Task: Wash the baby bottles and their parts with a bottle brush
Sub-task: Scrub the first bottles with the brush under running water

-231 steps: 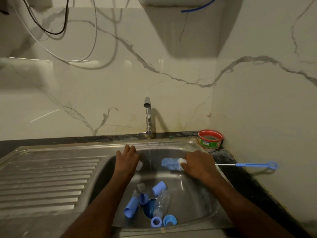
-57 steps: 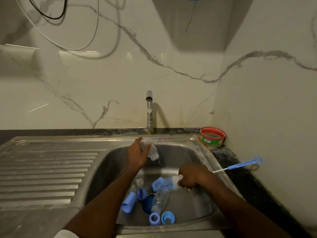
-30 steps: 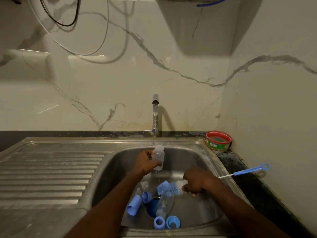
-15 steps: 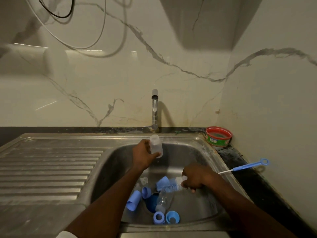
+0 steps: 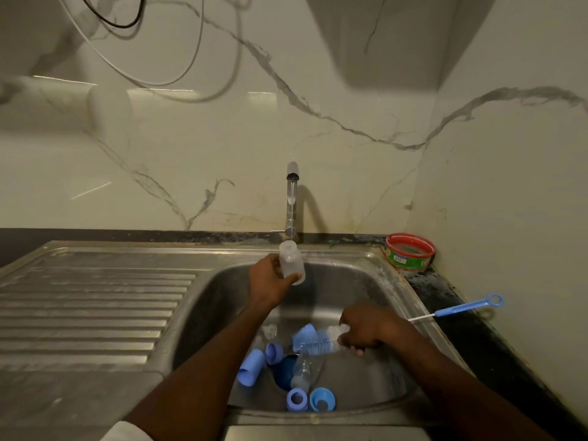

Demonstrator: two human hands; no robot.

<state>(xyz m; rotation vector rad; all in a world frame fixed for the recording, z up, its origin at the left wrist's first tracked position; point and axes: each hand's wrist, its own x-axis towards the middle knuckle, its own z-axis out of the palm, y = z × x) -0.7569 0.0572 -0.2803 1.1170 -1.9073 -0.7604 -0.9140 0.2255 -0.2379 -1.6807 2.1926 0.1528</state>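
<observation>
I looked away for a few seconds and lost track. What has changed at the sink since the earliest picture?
The left hand has lifted a small clear bottle up under the tap. The right hand drew the bottle brush down toward the basin floor, keeping its grip. The blue parts stayed in the sink, and the red tub stayed in its corner.

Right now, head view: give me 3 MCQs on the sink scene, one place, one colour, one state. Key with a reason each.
1. Where is the red-rimmed tub?
A. on the drainboard
B. back right counter corner
C. in the basin

2. What colour is the bottle brush handle?
A. blue
B. green
C. white

3. How is the small clear bottle in the left hand oriented?
A. mouth down
B. lying flat
C. mouth up under the tap

Key: B, it sits by the wall corner; A, the looped handle is blue; C, its open neck faces the spout.
</observation>
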